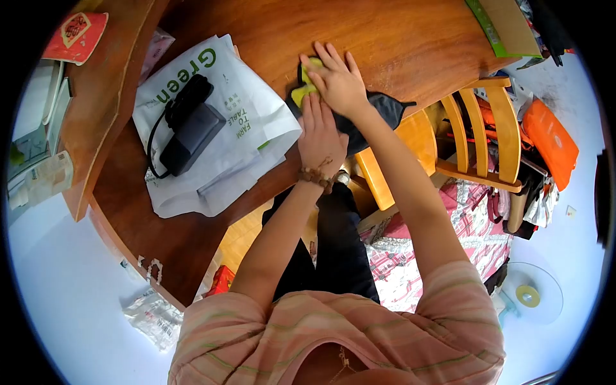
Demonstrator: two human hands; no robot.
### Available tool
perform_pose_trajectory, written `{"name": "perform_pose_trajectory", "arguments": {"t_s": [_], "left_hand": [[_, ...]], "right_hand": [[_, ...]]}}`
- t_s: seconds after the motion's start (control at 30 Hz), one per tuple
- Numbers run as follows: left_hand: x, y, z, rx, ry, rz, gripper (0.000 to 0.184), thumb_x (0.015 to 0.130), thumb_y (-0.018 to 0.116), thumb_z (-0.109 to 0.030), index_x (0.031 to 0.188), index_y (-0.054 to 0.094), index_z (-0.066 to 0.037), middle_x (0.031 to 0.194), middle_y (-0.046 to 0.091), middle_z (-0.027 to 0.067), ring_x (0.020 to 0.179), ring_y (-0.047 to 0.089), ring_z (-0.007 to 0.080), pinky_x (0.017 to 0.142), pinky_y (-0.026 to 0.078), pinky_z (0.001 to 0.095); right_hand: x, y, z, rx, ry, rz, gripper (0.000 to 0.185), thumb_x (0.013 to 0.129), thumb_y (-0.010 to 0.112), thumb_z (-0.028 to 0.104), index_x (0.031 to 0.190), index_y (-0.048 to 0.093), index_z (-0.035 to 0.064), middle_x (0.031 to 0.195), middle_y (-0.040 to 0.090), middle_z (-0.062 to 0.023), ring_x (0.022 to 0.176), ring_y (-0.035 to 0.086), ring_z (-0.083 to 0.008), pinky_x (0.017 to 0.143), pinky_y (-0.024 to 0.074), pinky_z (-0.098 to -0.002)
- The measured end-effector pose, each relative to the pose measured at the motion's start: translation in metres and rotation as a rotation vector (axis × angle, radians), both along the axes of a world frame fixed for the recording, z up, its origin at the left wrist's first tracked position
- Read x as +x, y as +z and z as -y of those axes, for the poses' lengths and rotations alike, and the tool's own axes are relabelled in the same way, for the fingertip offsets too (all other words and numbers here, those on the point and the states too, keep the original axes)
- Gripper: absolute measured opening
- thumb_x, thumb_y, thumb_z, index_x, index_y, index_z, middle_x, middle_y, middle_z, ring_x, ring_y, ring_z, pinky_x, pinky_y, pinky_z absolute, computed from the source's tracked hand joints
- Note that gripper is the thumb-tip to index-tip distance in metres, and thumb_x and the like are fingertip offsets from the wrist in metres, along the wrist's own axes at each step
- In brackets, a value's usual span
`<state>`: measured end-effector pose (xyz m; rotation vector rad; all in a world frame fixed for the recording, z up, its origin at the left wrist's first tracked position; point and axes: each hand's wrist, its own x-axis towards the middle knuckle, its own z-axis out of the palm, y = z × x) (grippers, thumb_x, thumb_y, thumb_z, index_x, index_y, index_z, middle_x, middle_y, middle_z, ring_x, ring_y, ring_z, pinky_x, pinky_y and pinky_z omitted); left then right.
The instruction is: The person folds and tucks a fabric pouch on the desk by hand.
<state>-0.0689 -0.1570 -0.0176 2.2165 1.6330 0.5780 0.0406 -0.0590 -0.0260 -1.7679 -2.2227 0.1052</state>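
At the table's edge lies a dark grey cloth item (385,109) with a yellow-green part (299,95); its exact kind is not clear. My right hand (339,83) presses on it from above, fingers stretched out and a little spread. Just below, my left hand (319,131), with a beaded bracelet at the wrist, lies with straight fingers against the same cloth, the fingertips touching the yellow-green part. My hands cover much of the item. Left of them sits a white bag (256,109) printed with green letters, and on it a black power adapter (191,138) with its coiled cable.
The brown wooden table (398,38) carries these things. A wooden chair (475,131) stands close at its right edge. Shelves (96,122) rise at the left. An open cardboard box (510,29) is at the far right, and an orange case (550,142) lies beyond the chair.
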Motion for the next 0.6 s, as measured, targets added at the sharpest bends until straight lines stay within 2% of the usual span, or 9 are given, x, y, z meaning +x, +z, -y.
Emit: {"name": "perform_pose_trajectory", "arguments": {"t_s": [0.07,0.1,0.27,0.33,0.4,0.5,0.6], "left_hand": [[-0.01,0.01,0.012,-0.136,-0.021,0.027,0.073,0.079,0.061,-0.02,0.143,0.038,0.005,0.153,0.032,0.0238,0.147,0.024,0.0356,0.114,0.025,0.0473],[-0.013,0.008,0.017,-0.027,-0.035,-0.023,0.072,0.08,0.06,-0.021,0.144,0.038,0.005,0.152,0.033,0.024,0.147,0.024,0.0357,0.114,0.025,0.0478],[-0.007,-0.004,0.012,-0.014,-0.011,-0.02,0.072,0.08,0.059,-0.021,0.143,0.038,0.006,0.153,0.032,0.0248,0.147,0.024,0.0364,0.113,0.026,0.049],[-0.008,-0.001,0.007,-0.007,0.007,0.078,0.072,0.079,0.059,-0.019,0.142,0.038,0.007,0.153,0.031,0.0252,0.147,0.023,0.0368,0.114,0.026,0.0502],[-0.014,0.0,0.009,-0.039,-0.002,0.116,0.072,0.078,0.059,-0.018,0.142,0.038,0.007,0.154,0.031,0.0252,0.148,0.022,0.037,0.115,0.025,0.0511],[-0.022,0.004,0.018,-0.062,-0.036,0.022,0.073,0.078,0.059,-0.019,0.144,0.037,0.007,0.154,0.03,0.0252,0.149,0.02,0.0367,0.116,0.024,0.0514],[-0.021,0.002,0.022,-0.018,-0.011,0.013,0.073,0.078,0.059,-0.017,0.143,0.036,0.007,0.153,0.031,0.0254,0.149,0.019,0.0378,0.116,0.024,0.0514]], "right_hand": [[0.003,0.003,0.033,-0.04,0.016,0.004,0.041,0.103,0.042,0.038,0.141,0.054,0.0291,0.159,0.032,-0.0035,0.147,0.027,-0.0231,0.12,0.0161,-0.0499],[0.001,0.006,0.043,-0.086,-0.016,0.011,0.04,0.103,0.042,0.038,0.14,0.055,0.0297,0.16,0.031,-0.0026,0.148,0.026,-0.0226,0.12,0.016,-0.05],[-0.012,0.004,-0.011,-0.053,-0.019,-0.047,0.04,0.103,0.041,0.04,0.14,0.055,0.0314,0.16,0.03,0.0,0.149,0.024,-0.021,0.12,0.0154,-0.0496],[-0.017,-0.003,-0.022,-0.019,-0.033,-0.01,0.04,0.103,0.041,0.04,0.139,0.056,0.0309,0.16,0.03,0.0005,0.149,0.024,-0.0209,0.121,0.0154,-0.0492],[-0.012,-0.005,0.002,-0.029,-0.042,-0.073,0.039,0.103,0.042,0.04,0.139,0.056,0.0312,0.16,0.03,-0.0002,0.149,0.024,-0.0213,0.121,0.0143,-0.0489],[-0.01,0.002,0.039,-0.102,-0.069,-0.043,0.04,0.104,0.041,0.04,0.141,0.054,0.0314,0.16,0.031,-0.0015,0.148,0.025,-0.0216,0.121,0.0135,-0.0486],[-0.025,0.002,0.01,-0.053,-0.041,-0.074,0.04,0.104,0.041,0.039,0.14,0.055,0.0307,0.16,0.031,-0.0012,0.149,0.024,-0.0209,0.121,0.0133,-0.0486]]}}
